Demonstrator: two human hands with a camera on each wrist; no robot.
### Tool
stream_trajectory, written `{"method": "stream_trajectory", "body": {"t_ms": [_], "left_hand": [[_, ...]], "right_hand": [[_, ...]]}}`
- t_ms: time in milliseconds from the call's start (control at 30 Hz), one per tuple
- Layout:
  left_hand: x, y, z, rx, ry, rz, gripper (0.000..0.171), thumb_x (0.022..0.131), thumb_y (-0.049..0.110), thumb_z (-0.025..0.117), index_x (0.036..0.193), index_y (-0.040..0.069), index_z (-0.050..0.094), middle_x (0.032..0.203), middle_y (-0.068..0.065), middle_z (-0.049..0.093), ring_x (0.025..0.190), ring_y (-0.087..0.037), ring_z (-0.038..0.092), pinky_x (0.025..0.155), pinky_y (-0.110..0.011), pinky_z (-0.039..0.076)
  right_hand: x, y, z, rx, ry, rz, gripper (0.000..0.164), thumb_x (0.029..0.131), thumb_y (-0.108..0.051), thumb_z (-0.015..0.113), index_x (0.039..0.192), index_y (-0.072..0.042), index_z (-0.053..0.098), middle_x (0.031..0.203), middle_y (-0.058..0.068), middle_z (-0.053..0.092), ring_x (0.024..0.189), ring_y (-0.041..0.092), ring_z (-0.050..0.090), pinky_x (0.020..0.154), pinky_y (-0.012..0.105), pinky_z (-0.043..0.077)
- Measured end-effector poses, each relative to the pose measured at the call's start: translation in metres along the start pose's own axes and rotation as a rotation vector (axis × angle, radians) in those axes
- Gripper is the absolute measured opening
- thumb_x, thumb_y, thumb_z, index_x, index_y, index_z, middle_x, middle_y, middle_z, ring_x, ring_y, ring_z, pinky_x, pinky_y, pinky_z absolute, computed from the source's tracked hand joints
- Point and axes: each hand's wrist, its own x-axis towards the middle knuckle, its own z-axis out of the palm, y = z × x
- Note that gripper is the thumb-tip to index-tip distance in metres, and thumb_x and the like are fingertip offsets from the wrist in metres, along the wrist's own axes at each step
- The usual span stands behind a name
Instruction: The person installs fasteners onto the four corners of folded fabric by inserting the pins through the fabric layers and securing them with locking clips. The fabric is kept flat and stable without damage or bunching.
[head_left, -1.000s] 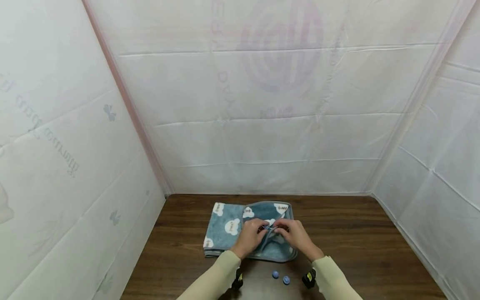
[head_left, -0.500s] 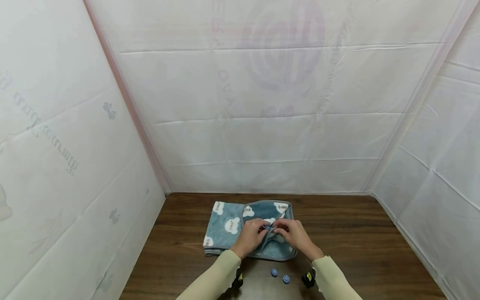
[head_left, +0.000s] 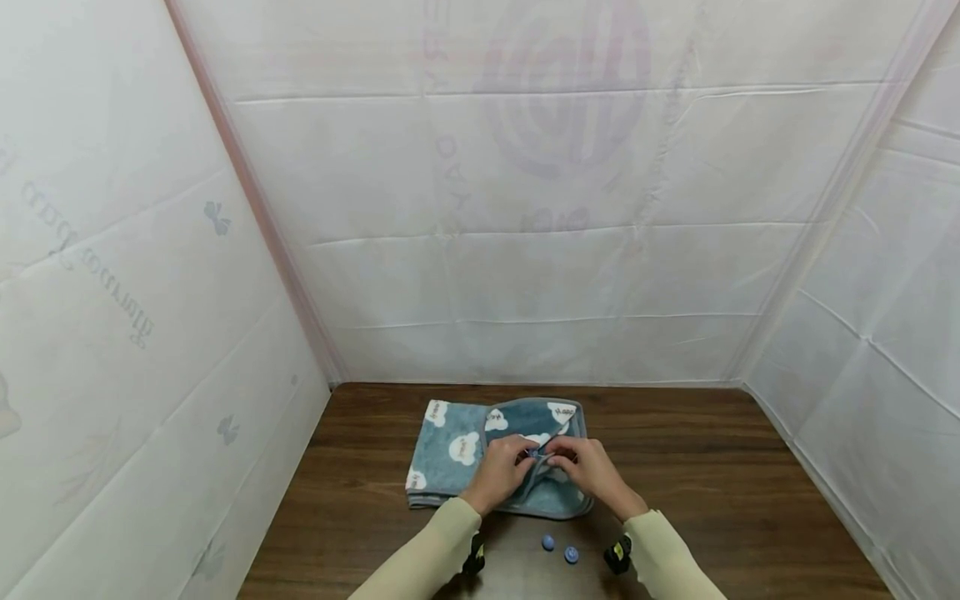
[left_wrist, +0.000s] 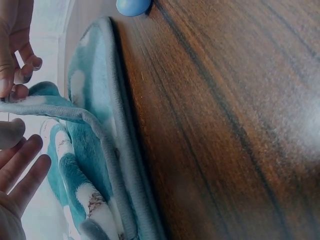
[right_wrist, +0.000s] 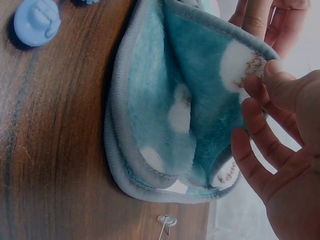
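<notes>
A folded blue-green fleece blanket (head_left: 442, 467) with white cloud prints and grey piping lies on the wooden table. Over its right part, my left hand (head_left: 498, 471) pinches a small blue round piece at the raised blanket edge; fingers partly cover it. Close beside it, my right hand (head_left: 588, 471) grips the grey-piped edge between thumb and index finger. The right wrist view shows that thumb on the raised flap (right_wrist: 210, 60), other fingers spread below. Two blue round button-like pieces, one left (head_left: 548, 542) and one right (head_left: 572, 555), lie in front of the blanket.
A small clear disc with a thin pin (right_wrist: 167, 220) lies on the table beside the blanket. White sheeting (head_left: 555, 275) walls the table (head_left: 705, 467) at the back and both sides. Dark wrist cameras (head_left: 618, 556) sit under the cuffs.
The head view has tilted slightly. Both hands keep their hold at the blanket edge, with hardly any visible movement of the fingers.
</notes>
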Motion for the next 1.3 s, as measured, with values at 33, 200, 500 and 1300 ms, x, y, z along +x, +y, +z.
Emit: {"method": "stream_trajectory", "body": {"t_ms": [33, 200, 500, 1300], "left_hand": [[0.0002, 0.0005, -0.0004, 0.001, -0.001, 0.000, 0.024, 0.081, 0.006, 0.069, 0.106, 0.008, 0.067, 0.094, -0.004, 0.066, 0.075, -0.006, 0.059, 0.064, -0.014, 0.048], [0.0002, 0.0017, -0.0019, 0.012, -0.008, -0.005, 0.024, 0.081, 0.008, 0.070, 0.106, 0.009, 0.068, 0.094, -0.003, 0.066, 0.074, -0.005, 0.058, 0.064, -0.014, 0.048], [0.0002, -0.0005, 0.0006, -0.005, 0.002, -0.004, 0.025, 0.081, 0.008, 0.070, 0.106, 0.008, 0.067, 0.094, -0.002, 0.066, 0.076, -0.005, 0.059, 0.064, -0.014, 0.048], [0.0010, 0.0084, -0.0036, -0.010, 0.017, 0.022, 0.016, 0.084, 0.008, 0.067, 0.099, 0.008, 0.070, 0.090, 0.001, 0.069, 0.079, -0.001, 0.060, 0.067, -0.014, 0.049]], "right_hand": [[0.0002, -0.0004, -0.0001, 0.001, 0.002, -0.005, 0.011, 0.084, -0.015, 0.067, 0.094, -0.019, 0.067, 0.085, -0.013, 0.063, 0.069, 0.000, 0.056, 0.055, 0.024, 0.051], [0.0005, -0.0029, -0.0006, -0.001, 0.006, -0.031, 0.011, 0.083, -0.013, 0.068, 0.093, -0.018, 0.067, 0.085, -0.010, 0.064, 0.068, 0.000, 0.055, 0.055, 0.024, 0.050], [-0.0001, -0.0020, -0.0003, -0.020, 0.023, -0.053, 0.010, 0.084, -0.015, 0.068, 0.092, -0.019, 0.067, 0.083, -0.010, 0.063, 0.066, -0.001, 0.054, 0.052, 0.022, 0.049], [-0.0018, -0.0025, -0.0006, 0.002, 0.036, 0.065, 0.008, 0.080, -0.018, 0.071, 0.086, -0.022, 0.068, 0.081, -0.016, 0.063, 0.069, -0.001, 0.056, 0.056, 0.023, 0.051]]}}
